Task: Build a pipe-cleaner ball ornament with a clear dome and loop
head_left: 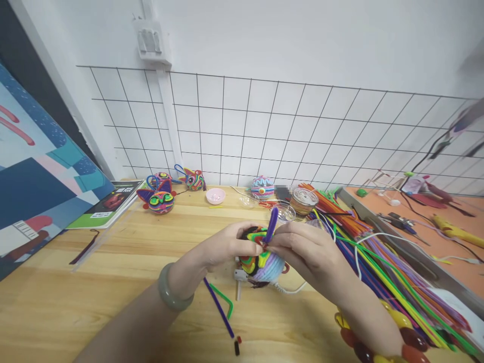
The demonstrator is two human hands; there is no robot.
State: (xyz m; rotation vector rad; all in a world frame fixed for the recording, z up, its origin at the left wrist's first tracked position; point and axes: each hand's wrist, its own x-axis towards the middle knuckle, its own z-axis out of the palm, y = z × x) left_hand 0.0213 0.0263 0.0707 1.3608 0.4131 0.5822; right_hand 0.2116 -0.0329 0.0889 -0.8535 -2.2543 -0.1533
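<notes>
Gripping the ball (pixel 274 271) from its left side, the left hand (pixel 227 248) had its thumb laid across the patterned face. The right hand (pixel 307 248) was closed at the fingertips, pinching the purple strip (pixel 271 227) near its base; the strip stood up from the ball's top. Ball position: between both hands, above the counter (pixel 124 307); whether it also rested there could not be told. A white tool (pixel 241 275), partly hidden, showed at the ball's lower left. Nearer the wearer lay a purple stem (pixel 221 312) and a bent green stem (pixel 230 301). Toward the wall: a cat ornament (pixel 161 202), a pink bowl (pixel 215 196) and a striped ball (pixel 262 188). Right of the hands: a bundle of coloured stems (pixel 381 267).
</notes>
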